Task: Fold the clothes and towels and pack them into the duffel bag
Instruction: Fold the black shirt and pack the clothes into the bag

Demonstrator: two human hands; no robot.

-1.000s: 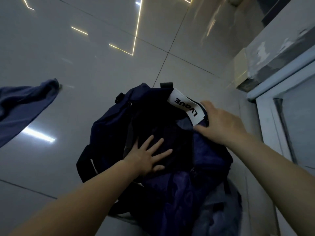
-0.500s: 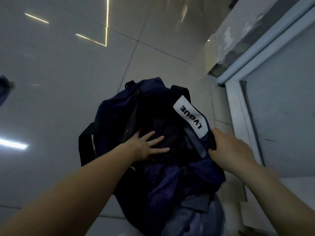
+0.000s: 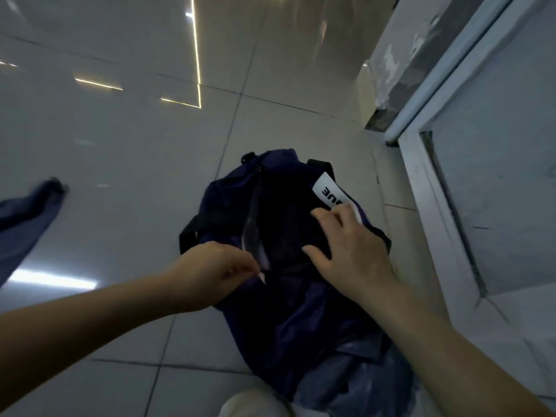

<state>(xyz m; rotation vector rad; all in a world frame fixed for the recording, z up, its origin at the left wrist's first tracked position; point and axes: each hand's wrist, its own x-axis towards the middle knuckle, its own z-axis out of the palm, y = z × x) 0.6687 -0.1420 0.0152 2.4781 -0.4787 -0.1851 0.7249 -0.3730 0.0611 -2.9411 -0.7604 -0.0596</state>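
Floor [image 3: 126, 152]: pale glossy tiles, carrying everything below.

Duffel bag [image 3: 240, 311]: dark navy, standing on the floor beside a white door frame [image 3: 427, 164], mouth open upward. Interior dark; contents cannot be made out. Black strap [image 3: 188, 233] hangs on its left side; white lettered label [image 3: 328, 191] sits at the far right rim. Lies directly under both hands.

Blue garment [image 3: 27, 224]: loose and unfolded on the floor, well apart from the bag, at the left edge of view.

Right hand [image 3: 352, 251]: fingers spread and bent, resting on the right edge of the opening, fingertips just below the label. Whether it actually grips the fabric cannot be told.

Left hand [image 3: 216, 266]: fingers curled, pinching the left lip of the opening near its pale zipper edge.

Step in hand, as judged: packing stage, bag mouth being held or settled. Next move likely calls for releasing the bag and fetching the blue garment to fold.
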